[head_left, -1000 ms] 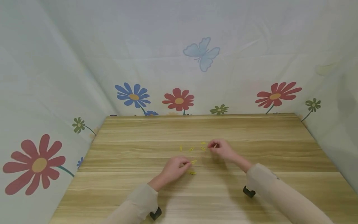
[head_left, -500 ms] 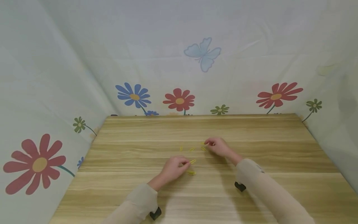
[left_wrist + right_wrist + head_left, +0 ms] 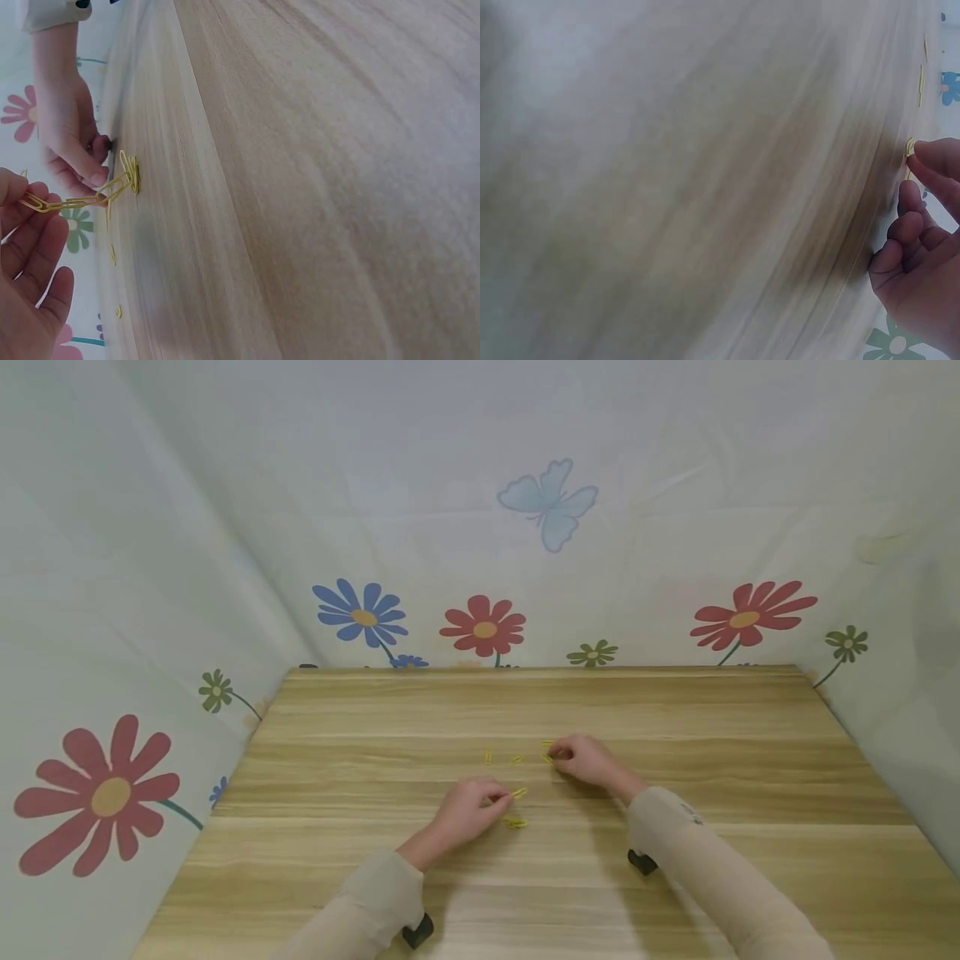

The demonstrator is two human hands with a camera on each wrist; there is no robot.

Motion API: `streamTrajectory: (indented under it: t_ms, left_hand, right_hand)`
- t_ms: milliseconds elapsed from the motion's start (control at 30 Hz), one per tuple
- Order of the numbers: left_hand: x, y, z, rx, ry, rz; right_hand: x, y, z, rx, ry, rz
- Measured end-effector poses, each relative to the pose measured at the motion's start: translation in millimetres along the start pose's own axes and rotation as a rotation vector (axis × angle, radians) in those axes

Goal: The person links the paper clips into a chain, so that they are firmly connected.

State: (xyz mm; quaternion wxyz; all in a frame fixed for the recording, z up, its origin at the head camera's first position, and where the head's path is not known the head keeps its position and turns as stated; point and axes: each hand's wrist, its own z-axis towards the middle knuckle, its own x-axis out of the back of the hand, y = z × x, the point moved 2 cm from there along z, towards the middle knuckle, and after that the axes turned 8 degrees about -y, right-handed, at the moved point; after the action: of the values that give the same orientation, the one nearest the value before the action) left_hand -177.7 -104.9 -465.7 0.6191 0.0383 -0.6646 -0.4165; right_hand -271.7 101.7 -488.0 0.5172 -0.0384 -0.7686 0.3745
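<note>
Thumb and forefinger of my left hand [image 3: 471,810] pinch one end of a chain of linked yellow paper clips [image 3: 71,202]. In the left wrist view the chain stretches from the fingertips to a small heap [image 3: 132,174] on the table. Farther away, my right hand [image 3: 588,758] has its thumb and forefinger together at a loose yellow paper clip [image 3: 910,148], seemingly pinching it; its other fingers are curled. Another paper clip [image 3: 547,744] lies just beyond those fingertips. The fingertips partly cover the contact in the head view.
Two more loose clips lie left of the right hand: one paper clip [image 3: 488,757] upright in view, one paper clip [image 3: 517,760] slanted. The wooden table [image 3: 360,727] ends at a back edge against a flowered cloth [image 3: 420,527]. Both sleeves carry black wrist devices.
My right hand has moved left to the loose clips, then slightly down from the farther clip to the nearer one. The left hand keeps its place, still pinching the chain.
</note>
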Motion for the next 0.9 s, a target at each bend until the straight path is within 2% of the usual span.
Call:
streamTrajectory:
  t_ms: [100, 233, 500, 700, 800, 900]
  left_hand:
    - [-0.8, -1.0, 0.3, -0.006, 0.003, 0.000]
    - [-2.0, -2.4, 0.5, -0.008, 0.002, -0.005]
    - [-3.1, -2.2, 1.5, -0.018, 0.008, 0.002]
    - [-3.9, -3.4, 2.3, -0.029, 0.014, 0.010]
    - [-5.1, -4.8, 2.8, -0.034, 0.009, 0.009]
    - [-5.4, -4.9, 3.0, -0.033, 0.008, 0.004]
  right_hand:
    - [-0.8, -1.0, -2.7, -0.001, -0.005, 0.018]
    - [-3.2, -3.3, -6.0, 0.045, -0.014, 0.052]
    - [-8.4, -11.7, -9.6, 0.128, -0.053, 0.032]
    - [-10.0, -11.6, -0.8, 0.043, 0.016, 0.086]
    - [-10.6, -9.9, 4.7, 0.030, 0.043, 0.046]
    - [-10.9, -8.6, 7.9, 0.054, 0.058, 0.003]
